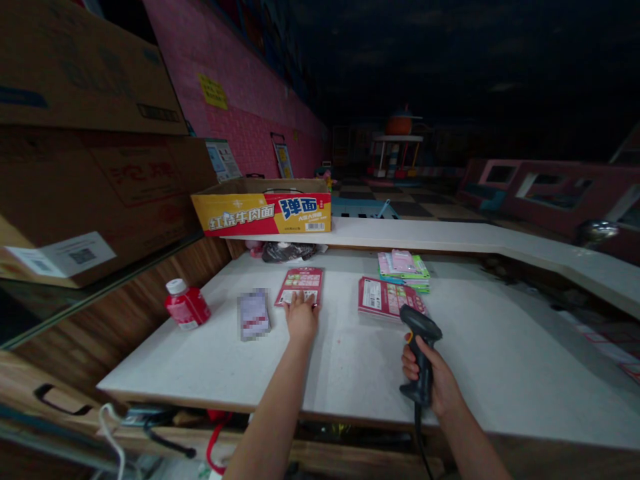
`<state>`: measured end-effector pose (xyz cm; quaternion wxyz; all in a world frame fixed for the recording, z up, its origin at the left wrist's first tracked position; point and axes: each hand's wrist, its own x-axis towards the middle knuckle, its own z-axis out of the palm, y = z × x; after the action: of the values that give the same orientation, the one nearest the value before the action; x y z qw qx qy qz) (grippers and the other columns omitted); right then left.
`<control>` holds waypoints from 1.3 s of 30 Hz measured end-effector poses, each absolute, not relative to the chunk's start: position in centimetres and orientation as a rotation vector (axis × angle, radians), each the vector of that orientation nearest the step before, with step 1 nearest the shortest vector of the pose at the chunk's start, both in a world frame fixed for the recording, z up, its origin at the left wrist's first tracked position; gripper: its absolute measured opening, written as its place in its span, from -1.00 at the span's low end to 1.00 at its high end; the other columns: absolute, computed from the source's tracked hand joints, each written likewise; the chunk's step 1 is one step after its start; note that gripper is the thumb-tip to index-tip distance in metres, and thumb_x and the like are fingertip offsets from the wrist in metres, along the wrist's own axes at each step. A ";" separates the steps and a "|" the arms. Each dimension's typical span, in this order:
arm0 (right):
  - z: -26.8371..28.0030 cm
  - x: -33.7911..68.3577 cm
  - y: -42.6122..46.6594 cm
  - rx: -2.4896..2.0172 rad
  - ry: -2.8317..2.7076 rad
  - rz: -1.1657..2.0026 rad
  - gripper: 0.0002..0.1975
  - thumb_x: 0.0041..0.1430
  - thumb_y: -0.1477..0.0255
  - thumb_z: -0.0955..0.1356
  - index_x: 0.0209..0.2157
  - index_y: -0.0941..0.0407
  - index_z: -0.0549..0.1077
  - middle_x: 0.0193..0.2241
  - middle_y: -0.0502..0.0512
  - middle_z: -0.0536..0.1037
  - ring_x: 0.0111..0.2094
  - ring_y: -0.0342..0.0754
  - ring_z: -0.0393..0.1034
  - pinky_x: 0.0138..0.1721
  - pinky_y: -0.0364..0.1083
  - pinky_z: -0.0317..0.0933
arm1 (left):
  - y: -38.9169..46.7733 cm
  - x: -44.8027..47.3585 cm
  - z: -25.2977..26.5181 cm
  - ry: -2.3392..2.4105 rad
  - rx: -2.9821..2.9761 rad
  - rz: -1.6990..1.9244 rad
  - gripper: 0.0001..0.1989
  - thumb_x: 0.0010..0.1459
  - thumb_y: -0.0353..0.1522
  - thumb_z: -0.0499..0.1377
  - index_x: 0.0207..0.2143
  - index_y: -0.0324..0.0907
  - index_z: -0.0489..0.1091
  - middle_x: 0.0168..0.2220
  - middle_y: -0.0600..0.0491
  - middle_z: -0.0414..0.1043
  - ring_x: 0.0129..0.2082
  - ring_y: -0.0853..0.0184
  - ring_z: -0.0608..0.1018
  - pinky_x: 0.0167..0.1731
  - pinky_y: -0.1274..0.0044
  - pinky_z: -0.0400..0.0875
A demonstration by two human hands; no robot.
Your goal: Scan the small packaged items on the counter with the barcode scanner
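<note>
Scanner (421, 325): black, pistol-shaped, upright in your right hand (443, 380), head angled away from you, cord hanging from the handle.
Single red packet (306, 277): flat on the white desk (345, 373), printed face up, near end under your left hand's (301, 319) fingers.
Red packet stack (376, 298): lying flat, printed side up, just beyond your scanner.

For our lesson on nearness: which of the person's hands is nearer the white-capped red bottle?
Left. The left hand, on a red packet, is to the right of the bottle; the right hand, gripping a barcode scanner, is farther right.
</note>
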<state>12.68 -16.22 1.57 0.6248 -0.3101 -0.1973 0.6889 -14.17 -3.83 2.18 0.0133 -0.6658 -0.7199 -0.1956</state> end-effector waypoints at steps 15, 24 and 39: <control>1.6 12.6 -16.0 -0.706 -0.432 1.574 -0.65 -0.06 0.25 0.53 -0.34 0.12 0.40 -0.64 -0.12 0.31 -0.68 -0.29 0.09 -0.69 -0.30 -0.01 | -4.3 -13.2 2.7 -1.936 -2.195 -0.962 -0.68 0.18 -0.39 0.11 -0.03 -0.27 0.48 0.04 -0.19 0.45 0.10 0.08 0.42 0.13 0.32 0.26; 1.8 12.2 -15.7 -0.718 -0.446 1.530 -0.59 -0.11 0.20 0.54 -0.33 0.11 0.39 -0.67 -0.14 0.32 -0.69 -0.27 0.12 -0.69 -0.28 -0.02 | -1.1 -5.0 5.3 -2.363 -2.365 -1.033 -0.78 0.14 -0.32 0.20 -0.17 -0.23 0.46 -0.28 -0.04 0.57 -0.22 0.30 0.58 -0.22 0.55 0.36; 2.0 12.2 -16.0 -0.718 -0.473 1.504 -0.56 -0.13 0.16 0.55 -0.34 0.10 0.38 -0.66 -0.13 0.33 -0.69 -0.25 0.15 -0.68 -0.26 0.01 | 2.3 -4.9 4.8 -2.603 -2.255 -1.482 -0.67 -0.27 -0.35 0.43 -0.41 -0.18 0.40 -0.41 0.03 0.53 -0.26 0.23 0.59 -0.30 0.53 0.39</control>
<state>12.19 -16.02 2.04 0.6479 -0.3158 -0.2079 0.6613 -4.88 2.33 4.85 -0.2991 -0.5738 -0.6626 -0.3771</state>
